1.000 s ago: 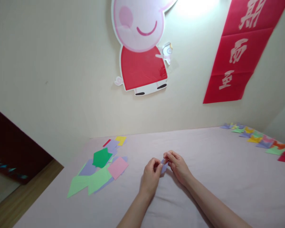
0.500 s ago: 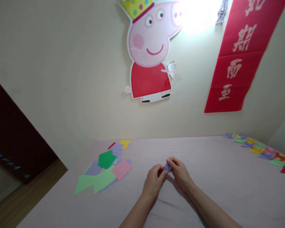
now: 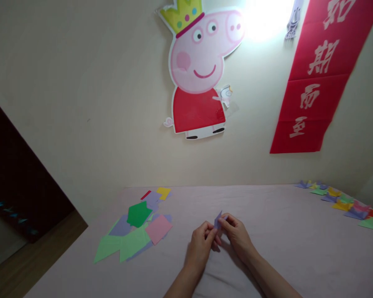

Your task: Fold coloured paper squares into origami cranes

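Observation:
Between both hands is a small folded piece of purple paper (image 3: 217, 220), held just above the pale pink cloth. My left hand (image 3: 202, 243) pinches its lower left side, the fingers curled beneath. On the right side of the paper, my right hand (image 3: 236, 232) grips between thumb and forefinger. One pointed corner of the paper sticks up between the hands. The fingers partly cover the folds, so its full shape is hidden.
Loose coloured sheets overlap at the left: a green piece (image 3: 139, 214), a pink square (image 3: 158, 229) and light green paper (image 3: 133, 242). Several folded paper shapes (image 3: 343, 205) line the right edge. A pig cutout (image 3: 199, 109) and a red banner (image 3: 304, 111) hang on the wall.
The purple paper has been turned more upright, and a pointed corner now shows above the fingers. Both hands shifted slightly; the whole view moved down a little in the frame.

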{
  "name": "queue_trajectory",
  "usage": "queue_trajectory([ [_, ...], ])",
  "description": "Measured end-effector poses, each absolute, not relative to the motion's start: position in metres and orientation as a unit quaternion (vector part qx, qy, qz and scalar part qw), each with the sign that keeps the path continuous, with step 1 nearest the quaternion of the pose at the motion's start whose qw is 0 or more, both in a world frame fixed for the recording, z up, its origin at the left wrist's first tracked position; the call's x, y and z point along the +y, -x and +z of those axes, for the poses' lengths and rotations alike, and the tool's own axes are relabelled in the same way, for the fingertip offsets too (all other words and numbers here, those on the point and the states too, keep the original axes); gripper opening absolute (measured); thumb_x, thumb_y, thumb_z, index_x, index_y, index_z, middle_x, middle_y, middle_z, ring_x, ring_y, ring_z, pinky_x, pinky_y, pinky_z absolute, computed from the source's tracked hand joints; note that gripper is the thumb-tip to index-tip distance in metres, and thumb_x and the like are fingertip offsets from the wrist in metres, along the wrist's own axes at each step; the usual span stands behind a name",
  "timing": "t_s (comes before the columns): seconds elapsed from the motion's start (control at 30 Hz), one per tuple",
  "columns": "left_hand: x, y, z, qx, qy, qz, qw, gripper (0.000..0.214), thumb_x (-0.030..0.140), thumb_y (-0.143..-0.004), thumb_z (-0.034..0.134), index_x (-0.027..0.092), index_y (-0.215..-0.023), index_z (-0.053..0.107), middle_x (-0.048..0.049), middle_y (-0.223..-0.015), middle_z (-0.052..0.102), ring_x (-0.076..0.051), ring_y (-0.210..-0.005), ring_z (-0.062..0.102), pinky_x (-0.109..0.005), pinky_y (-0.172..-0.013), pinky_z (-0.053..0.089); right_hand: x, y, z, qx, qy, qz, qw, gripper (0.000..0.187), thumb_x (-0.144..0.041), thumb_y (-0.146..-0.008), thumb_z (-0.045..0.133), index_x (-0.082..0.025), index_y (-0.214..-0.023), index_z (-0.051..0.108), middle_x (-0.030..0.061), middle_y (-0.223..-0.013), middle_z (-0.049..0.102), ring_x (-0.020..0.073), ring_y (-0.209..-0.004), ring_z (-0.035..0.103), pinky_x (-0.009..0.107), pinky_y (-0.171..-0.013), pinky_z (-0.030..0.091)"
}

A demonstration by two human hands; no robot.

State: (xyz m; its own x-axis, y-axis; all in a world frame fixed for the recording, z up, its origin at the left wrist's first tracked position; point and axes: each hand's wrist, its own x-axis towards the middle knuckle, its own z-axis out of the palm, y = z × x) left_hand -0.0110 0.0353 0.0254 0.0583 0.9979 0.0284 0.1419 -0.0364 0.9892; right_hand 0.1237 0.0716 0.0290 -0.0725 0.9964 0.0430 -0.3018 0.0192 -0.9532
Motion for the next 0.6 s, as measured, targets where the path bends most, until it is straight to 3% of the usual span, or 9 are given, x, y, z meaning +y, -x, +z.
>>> queue_trajectory([
  [0.17,0.034,0.011,0.025,0.524,-0.571,0.433,0.459,0.019,0.036,-0.087,0.052,0.02,-0.077,0.053,-0.0005,-0.061,0.065,-0.015,-0.056,0.059,-0.026,-0.059,0.043,0.075,-0.125,0.029,-0.414,0.39,0.591,0.572,0.035,-0.05,-0.063,0.082,-0.018,-0.066,0.067,-0.0006,-0.063,0.057,0.0139,-0.06,0.046,0.026,-0.059,0.038],
  [0.27,0.036,0.013,0.03,0.548,-0.596,0.417,0.413,0.006,0.022,-0.078,0.059,0.02,-0.083,0.056,-0.0005,-0.07,0.067,-0.015,-0.063,0.06,-0.025,-0.062,0.042,0.076,-0.127,0.03,-0.408,0.39,0.589,0.578,0.035,-0.05,-0.062,0.081,-0.018,-0.071,0.07,-0.0005,-0.065,0.058,0.0137,-0.061,0.046,0.025,-0.058,0.038],
  [0.37,0.04,0.016,0.044,0.568,-0.592,0.464,0.334,0.024,0.01,-0.073,0.057,0.021,-0.094,0.059,-0.0023,-0.09,0.067,-0.015,-0.073,0.059,-0.025,-0.066,0.042,0.075,-0.128,0.033,-0.423,0.391,0.583,0.572,0.034,-0.049,-0.063,0.081,-0.017,-0.073,0.071,0.0004,-0.067,0.059,0.0145,-0.063,0.047,0.026,-0.059,0.038],
  [0.6,0.045,0.008,0.053,0.496,-0.609,0.563,0.256,0.007,0.017,-0.085,0.054,0.019,-0.084,0.061,-0.0019,-0.085,0.06,-0.016,-0.079,0.056,-0.026,-0.071,0.043,0.074,-0.126,0.034,-0.5,0.376,0.529,0.573,0.028,-0.046,-0.07,0.076,-0.019,-0.068,0.07,0.0024,-0.073,0.06,0.0192,-0.074,0.052,0.031,-0.069,0.042],
])
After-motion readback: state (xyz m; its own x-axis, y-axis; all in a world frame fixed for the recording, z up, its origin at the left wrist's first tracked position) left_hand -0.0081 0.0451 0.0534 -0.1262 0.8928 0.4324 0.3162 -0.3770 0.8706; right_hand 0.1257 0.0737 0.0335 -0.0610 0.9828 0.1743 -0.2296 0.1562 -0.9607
